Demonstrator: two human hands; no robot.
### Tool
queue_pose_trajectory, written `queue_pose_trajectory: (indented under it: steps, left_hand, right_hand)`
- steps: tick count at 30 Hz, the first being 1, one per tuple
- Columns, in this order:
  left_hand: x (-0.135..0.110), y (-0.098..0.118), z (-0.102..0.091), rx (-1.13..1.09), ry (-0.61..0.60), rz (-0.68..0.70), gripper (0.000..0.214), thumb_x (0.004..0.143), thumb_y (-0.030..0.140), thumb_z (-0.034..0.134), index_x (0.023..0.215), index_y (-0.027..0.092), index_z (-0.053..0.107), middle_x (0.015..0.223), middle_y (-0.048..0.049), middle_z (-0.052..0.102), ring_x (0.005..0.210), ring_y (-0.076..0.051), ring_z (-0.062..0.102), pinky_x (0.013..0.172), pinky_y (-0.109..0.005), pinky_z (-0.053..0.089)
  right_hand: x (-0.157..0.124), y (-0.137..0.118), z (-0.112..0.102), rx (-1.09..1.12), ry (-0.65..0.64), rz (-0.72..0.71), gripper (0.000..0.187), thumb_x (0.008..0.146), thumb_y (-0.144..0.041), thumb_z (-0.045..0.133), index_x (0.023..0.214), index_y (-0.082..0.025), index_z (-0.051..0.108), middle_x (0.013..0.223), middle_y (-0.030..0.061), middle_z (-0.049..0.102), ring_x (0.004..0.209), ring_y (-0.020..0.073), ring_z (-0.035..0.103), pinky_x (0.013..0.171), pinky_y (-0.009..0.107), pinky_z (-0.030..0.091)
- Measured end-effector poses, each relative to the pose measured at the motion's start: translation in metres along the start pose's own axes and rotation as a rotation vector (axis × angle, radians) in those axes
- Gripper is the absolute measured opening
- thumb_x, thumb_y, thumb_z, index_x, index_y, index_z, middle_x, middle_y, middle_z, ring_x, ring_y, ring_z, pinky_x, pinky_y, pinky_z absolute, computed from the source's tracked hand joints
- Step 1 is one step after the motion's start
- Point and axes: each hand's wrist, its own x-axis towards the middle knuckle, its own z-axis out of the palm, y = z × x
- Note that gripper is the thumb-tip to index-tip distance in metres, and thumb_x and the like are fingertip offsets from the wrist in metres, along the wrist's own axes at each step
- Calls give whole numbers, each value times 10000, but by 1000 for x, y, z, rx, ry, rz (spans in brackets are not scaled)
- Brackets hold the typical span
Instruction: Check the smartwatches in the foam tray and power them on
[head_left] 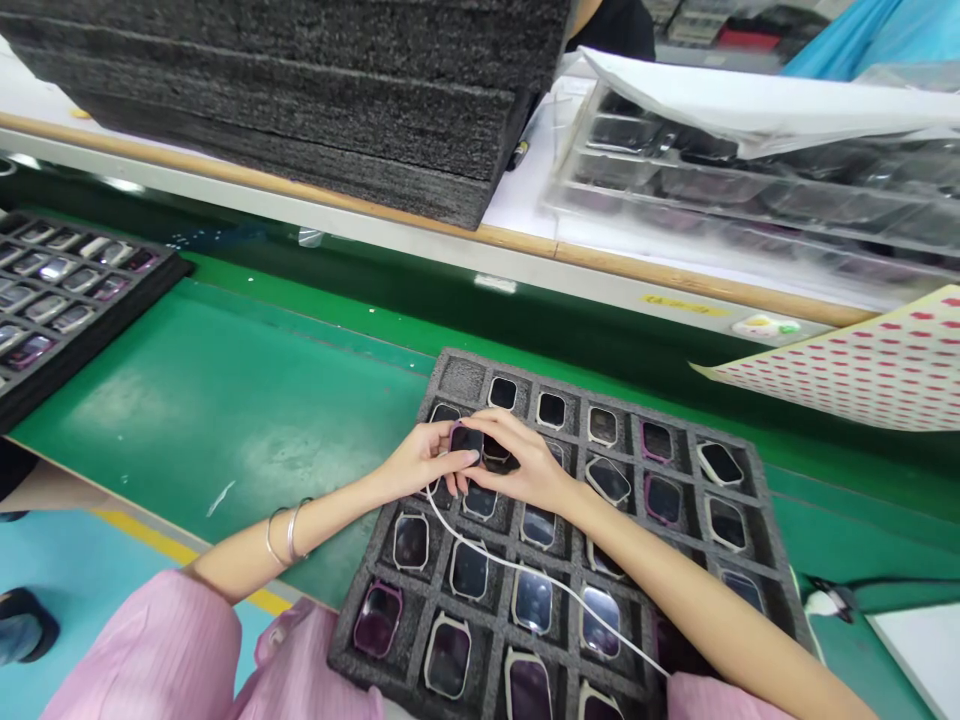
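Note:
A dark foam tray [757, 500] with many square pockets lies on the green belt [247, 400] in front of me. Most pockets hold a small smartwatch body with a glossy screen. My left hand [424, 460] pinches a purple-edged watch body [466, 439] over the tray's upper left part. My right hand [525, 462] is curled round a second dark watch body [498, 455], right against the first. A thin white cable [525, 570] runs across the tray under my right forearm.
Another tray of watch bodies [67, 290] sits on the belt at the left. A stack of dark foam sheets [360, 100] and clear plastic trays [750, 180] stand on the shelf behind. A sheet of red dotted stickers [862, 370] leans at the right.

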Motion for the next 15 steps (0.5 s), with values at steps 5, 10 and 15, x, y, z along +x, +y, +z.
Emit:
queue_pose_trajectory:
  steps: [5,10,15]
  left_hand:
    - [-1,3,0,13,-12,-10,352,787,399,676,920,100,547,567,-23,653,424,-121,599,419,-185,472]
    - [-2,4,0,-10,-19,-1,327,782,375,686,904,97,563,562,-21,649,431,-120,601,429,-186,486]
    - [-3,7,-2,-152,-86,-18,304,765,350,705,859,81,599,611,-59,667,457,-135,617,414,-190,490]
  right_hand:
    - [-2,0,1,19,-3,3,465,859,-196,645,1295,-199,483,1098,115,556,1012,236,557,850,400,497]
    - [-3,0,1,41,3,5,467,864,-203,641,1305,-207,488,1099,115,547,1007,233,556,841,393,499]
    - [1,-5,1,227,20,106,452,845,-304,691,1266,-217,553,1056,97,543,966,229,550,833,398,501]
